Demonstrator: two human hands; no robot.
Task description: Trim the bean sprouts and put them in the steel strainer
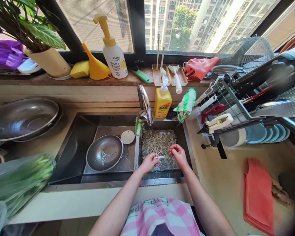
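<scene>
My left hand (151, 162) is closed on a few pale, thin strands above the right sink basin. Fingers and thumb of my right hand (178, 154) are pinched together close by, over the basin's right part; what they hold, if anything, is too small to make out. Beneath both hands lies a tangled heap of thin sprout-like strands (158, 141), filling much of the right basin. In the left basin sits a dark pan (105, 153) with a few white strands (103, 158) in it, beside a small white round dish (127, 137).
The faucet (145, 105) rises behind the right basin, with a yellow AXE bottle (163, 103) beside it. A dish rack (226, 101) with utensils stands at the right. Bagged greens (22, 180) and a large wok (24, 118) are at the left.
</scene>
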